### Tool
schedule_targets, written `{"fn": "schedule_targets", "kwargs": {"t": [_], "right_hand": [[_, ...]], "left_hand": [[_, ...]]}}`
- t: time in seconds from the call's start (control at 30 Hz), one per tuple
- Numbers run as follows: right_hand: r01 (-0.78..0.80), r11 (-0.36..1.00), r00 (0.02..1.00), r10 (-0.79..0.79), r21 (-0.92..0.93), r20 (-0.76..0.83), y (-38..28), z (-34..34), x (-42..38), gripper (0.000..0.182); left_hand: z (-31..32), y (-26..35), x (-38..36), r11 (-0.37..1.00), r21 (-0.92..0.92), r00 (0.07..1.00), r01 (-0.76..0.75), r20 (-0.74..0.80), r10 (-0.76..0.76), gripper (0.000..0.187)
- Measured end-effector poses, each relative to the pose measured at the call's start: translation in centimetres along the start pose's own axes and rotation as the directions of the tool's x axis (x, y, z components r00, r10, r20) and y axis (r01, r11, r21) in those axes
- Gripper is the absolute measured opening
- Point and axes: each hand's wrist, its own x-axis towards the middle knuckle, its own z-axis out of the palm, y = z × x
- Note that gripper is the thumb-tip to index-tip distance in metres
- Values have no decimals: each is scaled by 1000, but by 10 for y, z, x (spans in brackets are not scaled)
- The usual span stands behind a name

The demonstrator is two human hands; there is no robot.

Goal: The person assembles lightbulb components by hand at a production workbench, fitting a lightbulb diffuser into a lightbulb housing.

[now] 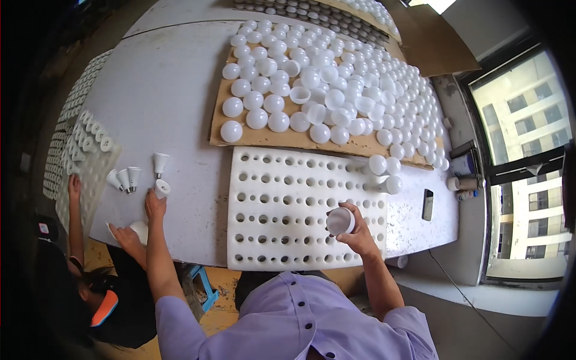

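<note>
I can read no brand, label or writing anywhere here; the print on the small bottles by the window is too small to make out. My right hand is curled around a white plastic dome-shaped bulb cover, fingers wrapped round its side with the open mouth turned up toward me, held just above the right part of the white perforated foam tray that lies on the grey table. My left hand reaches out to the left with its fingers closed on a white cone-shaped bulb base at the table's near-left area; three more white bulb bases lie in a cluster just beside it, and another stands upright a little beyond. Past the tray, a brown cardboard sheet carries a great many white round covers, some turned open side up, and three of them sit off the sheet at the tray's far right corner. A dark phone lies on the table to the right of the tray. At the left edge another person's hand rests near a white piece on the table's near rim, their other hand on a second foam tray loaded with bases.
</note>
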Motion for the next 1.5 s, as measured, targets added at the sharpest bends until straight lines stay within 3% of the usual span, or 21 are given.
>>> {"fn": "schedule_targets", "kwargs": {"t": [0.07, 0.1, 0.13, 0.17, 0.2, 0.23, 0.27, 0.33, 0.4, 0.43, 0.47, 0.53, 0.57, 0.63, 0.77, 0.93, 1.07, 1.17, 1.23, 1.37, 1.5], "right_hand": [[-5, 999, 1000, 6, 37, -19, -3, 7, -3, 92], [37, 999, 999, -37, 34, -6, -4, 8, -4, 92], [40, 999, 999, -40, 32, 1, -9, 13, -4, 92], [41, 998, 999, -42, 53, 15, -19, 19, -6, 92], [39, 996, 999, -42, 76, 35, -24, 24, -6, 92], [73, 997, 996, -73, -6, 57, -23, 25, -6, 91], [72, 997, 994, -72, 2, 86, -21, 29, -3, 91], [84, 996, 977, -86, 21, 196, -16, 37, -1, 90], [60, 998, 963, -55, -9, 263, -9, 42, 2, 88], [130, 991, 954, -115, -33, 277, -14, 48, 3, 87], [202, 978, 941, -178, -57, 287, -17, 52, 3, 86], [227, 974, 921, -206, -26, 330, -21, 56, -1, 88], [245, 965, 908, -196, -89, 370, -25, 56, -4, 89], [280, 947, 889, -194, -159, 415, -25, 56, -6, 92], [354, 921, 854, -246, -165, 459, -27, 56, -9, 90], [316, 910, 853, -150, -267, 500, -26, 55, -17, 85], [350, 895, 838, -166, -277, 520, -25, 54, -19, 85], [424, 830, 820, -181, -363, 543, -32, 57, -22, 85], [434, 768, 811, -105, -472, 575, -38, 60, -25, 84], [446, 726, 803, -66, -524, 592, -35, 65, -28, 84], [467, 692, 798, -62, -550, 600, -30, 70, -32, 82]], "left_hand": [[24, -3, -13, 996, -59, 975, -72, -215, 58, 48], [21, 5, -28, 995, -64, 975, -72, -216, 57, 48], [7, 25, -52, 877, -478, 998, 40, 64, -11, 52], [-6, 47, -80, 601, -760, 941, 247, 337, 40, 56], [-13, 73, -114, 329, -883, 914, 334, 389, 116, 57], [-20, 104, -148, 29, -913, 892, 407, 404, 202, 58], [-39, 137, -180, -160, -860, 837, 484, 402, 371, 59], [-40, 170, -220, -237, -724, 693, 647, 430, 578, 60], [-49, 199, -248, -76, -760, 601, 645, 443, 665, 51], [-53, 210, -256, 62, -825, 571, 562, 442, 692, 44], [-72, 222, -259, 306, -854, 549, 420, 508, 664, 44], [-93, 238, -262, 457, -816, 487, 354, 578, 655, 50], [-91, 238, -265, 457, -816, 492, 353, 577, 652, 50], [-87, 239, -266, 413, -906, 519, 94, 398, 756, 54], [-95, 243, -270, 497, -866, 482, 57, 460, 746, 57], [-98, 247, -275, 578, -816, 488, -16, 499, 717, 58], [-97, 248, -278, 611, -790, 491, -49, 513, 704, 57], [-104, 251, -279, 655, -754, 477, -56, 556, 681, 57], [-105, 253, -281, 670, -734, 470, -116, 553, 688, 58], [-103, 252, -282, 673, -720, 477, -167, 538, 695, 57], [-111, 256, -281, 738, -647, 426, -194, 622, 657, 61]]}}
